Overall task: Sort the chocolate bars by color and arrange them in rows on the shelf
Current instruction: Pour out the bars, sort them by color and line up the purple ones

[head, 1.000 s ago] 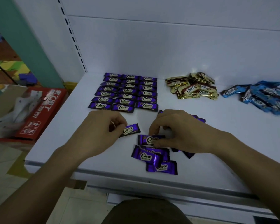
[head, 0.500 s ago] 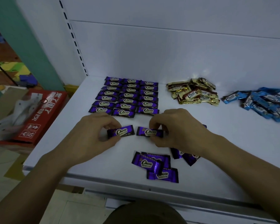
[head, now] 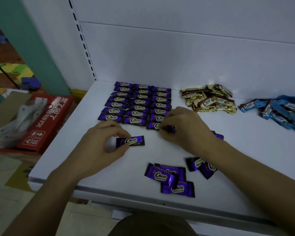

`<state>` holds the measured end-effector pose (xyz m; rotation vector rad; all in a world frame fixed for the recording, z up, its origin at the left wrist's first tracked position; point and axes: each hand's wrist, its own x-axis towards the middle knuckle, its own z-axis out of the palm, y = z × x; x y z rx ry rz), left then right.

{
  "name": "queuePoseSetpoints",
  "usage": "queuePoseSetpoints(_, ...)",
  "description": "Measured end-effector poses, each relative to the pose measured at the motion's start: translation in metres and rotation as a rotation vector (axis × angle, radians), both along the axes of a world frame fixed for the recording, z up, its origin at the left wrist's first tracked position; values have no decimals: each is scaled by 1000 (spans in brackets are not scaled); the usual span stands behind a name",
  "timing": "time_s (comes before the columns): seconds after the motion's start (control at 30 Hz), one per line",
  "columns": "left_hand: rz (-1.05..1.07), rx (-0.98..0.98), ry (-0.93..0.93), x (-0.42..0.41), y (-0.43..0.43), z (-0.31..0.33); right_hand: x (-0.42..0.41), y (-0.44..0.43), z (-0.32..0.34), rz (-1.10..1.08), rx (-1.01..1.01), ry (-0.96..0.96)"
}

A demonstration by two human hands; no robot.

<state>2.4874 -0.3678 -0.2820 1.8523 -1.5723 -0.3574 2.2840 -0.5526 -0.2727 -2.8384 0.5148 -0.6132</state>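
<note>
My left grip [head: 106, 143] pinches the left end of one purple bar [head: 131, 141] between thumb and curled fingers. The bar lies flat on the white shelf [head: 71, 160], label up, its right end free. At about three o'clock from it, my right grip [head: 184, 129] is curled round a second purple bar [head: 168, 128], at the near end of the right-hand column of the purple rows [head: 138, 103]. Whether this bar touches the shelf I cannot tell. The rows run three columns wide, at one o'clock from my left grip. At six o'clock from my right grip lie loose purple bars [head: 170, 178], overlapping. From the same grip, the gold pile [head: 209, 101] sits at one o'clock and the blue pile [head: 279, 111] at three o'clock, well apart. A red carton [head: 44, 120] stands off the shelf at ten o'clock from my left grip.
</note>
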Motion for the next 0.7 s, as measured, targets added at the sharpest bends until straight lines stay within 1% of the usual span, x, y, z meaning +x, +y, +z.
queuePoseSetpoints(0.13,-6,2,-5,0,0,1,-1,1,4,-18,32,1)
queuePoseSetpoints(0.23,-20,17,-10,0,-4,3,-13,-9,22,-68,109,-67)
queuePoseSetpoints(0.27,-28,30,-9,0,-6,3,-19,-15,29,-89,143,-56)
queuePoseSetpoints(0.33,-47,59,-35,2,-10,4,-33,-27,40,-110,206,56)
queuePoseSetpoints(0.43,-93,110,-93,3,-18,8,-47,-32,40,-122,211,203)
queuePoseSetpoints(0.57,-142,146,-139,-3,-28,14,-48,-25,29,-140,210,231)
queuePoseSetpoints(0.7,-161,180,-152,-3,-31,17,-50,-21,31,-178,299,223)
